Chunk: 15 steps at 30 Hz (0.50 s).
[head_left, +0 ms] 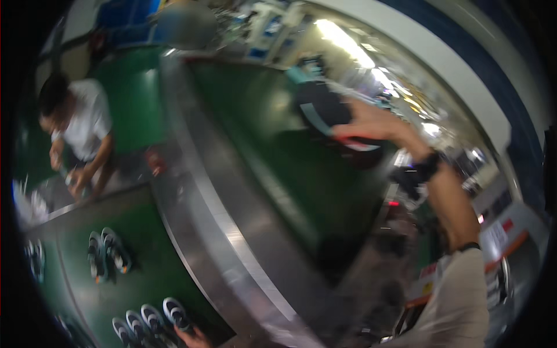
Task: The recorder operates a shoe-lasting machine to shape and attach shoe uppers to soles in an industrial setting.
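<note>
Shoes (152,318) stand side by side at the near left, on a green belt (174,255), and my left hand (196,337) reaches to the end shoe (176,314) on the right of that row; my fingers are against it, but I cannot tell whether they are closed around it. Farther along the same belt lies a pair of grey shoes (107,256), well apart from the row. A metal ledge (232,232) runs between this belt and a second green surface (243,127) to the right. Over that one, my right hand (374,123), black watch (422,168) on the wrist, holds a dark shoe (316,104) up in the air, my thumb and fingers closed on it, its details blurred. At the far left, a co-worker in a white shirt (88,119) bends over a small item I cannot make out.
</note>
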{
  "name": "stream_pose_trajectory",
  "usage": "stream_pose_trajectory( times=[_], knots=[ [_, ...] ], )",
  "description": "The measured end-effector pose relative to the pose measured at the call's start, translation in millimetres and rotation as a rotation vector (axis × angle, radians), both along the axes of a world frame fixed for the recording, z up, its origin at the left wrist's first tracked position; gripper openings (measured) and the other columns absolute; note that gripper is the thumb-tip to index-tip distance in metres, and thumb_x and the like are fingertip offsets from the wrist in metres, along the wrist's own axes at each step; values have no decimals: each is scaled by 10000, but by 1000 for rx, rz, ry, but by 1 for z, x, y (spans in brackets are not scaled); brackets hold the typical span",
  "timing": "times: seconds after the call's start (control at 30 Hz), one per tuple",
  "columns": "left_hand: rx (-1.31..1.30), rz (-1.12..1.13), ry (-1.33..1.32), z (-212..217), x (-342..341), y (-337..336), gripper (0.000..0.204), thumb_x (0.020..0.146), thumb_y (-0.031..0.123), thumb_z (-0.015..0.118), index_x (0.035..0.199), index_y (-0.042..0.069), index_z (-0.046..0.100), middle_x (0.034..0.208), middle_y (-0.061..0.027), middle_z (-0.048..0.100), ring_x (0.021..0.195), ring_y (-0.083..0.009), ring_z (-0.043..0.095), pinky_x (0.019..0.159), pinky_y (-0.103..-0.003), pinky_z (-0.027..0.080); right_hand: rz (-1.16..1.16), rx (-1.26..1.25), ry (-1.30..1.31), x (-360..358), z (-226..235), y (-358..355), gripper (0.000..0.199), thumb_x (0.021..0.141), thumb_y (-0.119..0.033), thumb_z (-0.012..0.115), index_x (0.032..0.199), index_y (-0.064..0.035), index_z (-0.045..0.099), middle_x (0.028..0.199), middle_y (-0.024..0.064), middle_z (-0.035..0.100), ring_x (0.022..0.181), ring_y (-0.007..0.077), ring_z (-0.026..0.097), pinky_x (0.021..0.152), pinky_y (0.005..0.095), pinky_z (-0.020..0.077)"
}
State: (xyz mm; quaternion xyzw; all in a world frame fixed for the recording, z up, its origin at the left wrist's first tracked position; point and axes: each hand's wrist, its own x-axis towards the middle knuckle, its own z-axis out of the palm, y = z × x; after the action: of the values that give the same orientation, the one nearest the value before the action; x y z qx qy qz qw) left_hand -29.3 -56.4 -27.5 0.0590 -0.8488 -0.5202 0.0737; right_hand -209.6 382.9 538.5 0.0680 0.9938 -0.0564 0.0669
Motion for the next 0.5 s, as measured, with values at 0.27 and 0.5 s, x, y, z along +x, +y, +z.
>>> stream_pose_trajectory(
  times=[0.27,0.5],
  knots=[
    [-178,-9,-199,-146,-3,-43,798,833,346,758,1327,-127,348,1222,-311,509,1075,-394,539,962,-462,433,159,121,454,78,29,-38,780,632,-381,793,1213,67,529,1107,274,621,1056,406,599,930,432,472],
    [348,-345,-169,-22,65,42,833,919,456,626,1394,-154,316,1392,-299,422,1279,-392,427,1062,-460,370,180,162,1013,300,84,-26,784,626,-352,825,1251,12,524,1089,232,611,1025,390,590,911,461,470]
  ],
)
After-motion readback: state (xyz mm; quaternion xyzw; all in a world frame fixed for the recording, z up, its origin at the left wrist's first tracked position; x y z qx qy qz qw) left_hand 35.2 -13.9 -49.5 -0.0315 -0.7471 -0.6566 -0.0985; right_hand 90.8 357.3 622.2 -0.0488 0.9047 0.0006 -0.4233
